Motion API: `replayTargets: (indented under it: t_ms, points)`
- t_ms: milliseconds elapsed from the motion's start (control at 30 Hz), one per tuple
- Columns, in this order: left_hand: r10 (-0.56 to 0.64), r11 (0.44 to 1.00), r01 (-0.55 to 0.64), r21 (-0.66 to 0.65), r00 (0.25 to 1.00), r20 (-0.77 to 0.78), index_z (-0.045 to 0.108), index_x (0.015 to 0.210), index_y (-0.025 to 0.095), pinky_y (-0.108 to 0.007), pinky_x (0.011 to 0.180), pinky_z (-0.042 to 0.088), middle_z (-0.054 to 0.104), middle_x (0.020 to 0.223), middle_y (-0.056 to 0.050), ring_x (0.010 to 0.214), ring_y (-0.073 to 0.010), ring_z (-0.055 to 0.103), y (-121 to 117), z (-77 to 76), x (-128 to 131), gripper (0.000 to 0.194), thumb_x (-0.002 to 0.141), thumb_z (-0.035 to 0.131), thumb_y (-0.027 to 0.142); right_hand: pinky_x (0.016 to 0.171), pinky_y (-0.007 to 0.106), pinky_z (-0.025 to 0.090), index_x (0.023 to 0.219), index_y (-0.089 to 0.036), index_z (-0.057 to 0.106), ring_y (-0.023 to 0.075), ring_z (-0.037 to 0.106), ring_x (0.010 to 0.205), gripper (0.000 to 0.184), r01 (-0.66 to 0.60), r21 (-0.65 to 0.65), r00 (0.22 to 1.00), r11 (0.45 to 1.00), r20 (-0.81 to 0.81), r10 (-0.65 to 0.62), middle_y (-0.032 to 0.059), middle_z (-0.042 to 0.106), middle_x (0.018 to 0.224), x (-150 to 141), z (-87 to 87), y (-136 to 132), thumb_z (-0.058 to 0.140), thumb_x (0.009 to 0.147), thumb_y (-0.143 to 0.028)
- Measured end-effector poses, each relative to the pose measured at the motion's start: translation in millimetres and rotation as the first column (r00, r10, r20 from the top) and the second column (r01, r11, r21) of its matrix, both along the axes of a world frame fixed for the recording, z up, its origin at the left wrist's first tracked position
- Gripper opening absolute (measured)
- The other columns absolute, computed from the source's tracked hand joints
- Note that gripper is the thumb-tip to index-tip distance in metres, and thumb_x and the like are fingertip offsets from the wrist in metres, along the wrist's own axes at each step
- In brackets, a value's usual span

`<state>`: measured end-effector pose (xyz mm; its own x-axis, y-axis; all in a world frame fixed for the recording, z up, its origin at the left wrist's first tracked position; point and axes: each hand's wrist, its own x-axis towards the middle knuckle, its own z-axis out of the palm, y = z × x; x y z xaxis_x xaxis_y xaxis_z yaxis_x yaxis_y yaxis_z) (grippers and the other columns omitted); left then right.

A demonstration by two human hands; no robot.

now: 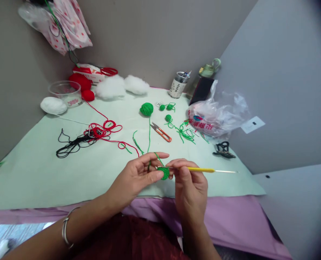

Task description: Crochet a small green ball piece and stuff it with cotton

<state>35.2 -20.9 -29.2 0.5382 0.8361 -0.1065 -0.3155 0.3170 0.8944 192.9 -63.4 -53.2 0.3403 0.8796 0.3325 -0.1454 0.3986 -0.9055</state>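
Between thumb and fingers, my left hand (140, 173) pinches a small round green crochet piece (164, 173). Green yarn (149, 135) runs over its raised index finger and back to a green yarn ball (146, 109). Gripped in my right hand (190, 184) is a crochet hook (200, 169) with a yellow handle and metal tips at both ends. Its left tip meets the upper edge of the green piece. Orange thread snips (161, 133) lie on the table beyond my hands.
Tangled red yarn (96, 130) and black cord (70, 146) lie left. White stuffing (110, 87), a clear tub (68, 94) and red yarn balls (88, 95) stand behind. Right are small green balls (168, 117), yarn scraps (186, 133), a plastic bag (217, 113) and a black hair clip (224, 150).
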Motion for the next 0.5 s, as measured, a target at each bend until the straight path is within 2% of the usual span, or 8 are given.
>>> replayTargets:
  t_ms: [233,500]
  points:
    - [0.049,0.999,-0.048,0.014,0.994,-0.098,0.08,0.123,0.028,-0.029,0.082,0.045,0.058,0.085,0.003,0.078,-0.0133,0.052,-0.9,-5.4,-0.7,0.041,0.082,0.087,0.028,0.068,0.027,0.058,0.089,-0.023,0.077,0.013,0.068,0.068,0.022,-0.05,-0.039,0.991,0.998,-0.13,0.044,0.0022,0.077,0.085,-1.5,6.2,2.0,0.066,0.103,-0.036]
    - [0.094,0.99,-0.069,0.124,0.975,-0.202,0.08,0.122,0.026,-0.032,0.085,0.044,0.058,0.08,0.003,0.077,-0.0152,0.051,-1.6,-0.8,-3.5,0.035,0.087,0.079,0.028,0.073,0.03,0.059,0.1,-0.025,0.076,0.0147,0.072,0.077,0.021,0.005,0.02,0.998,1.0,0.057,-0.006,0.0024,0.079,0.094,-0.7,3.3,-6.9,0.057,0.108,-0.03]
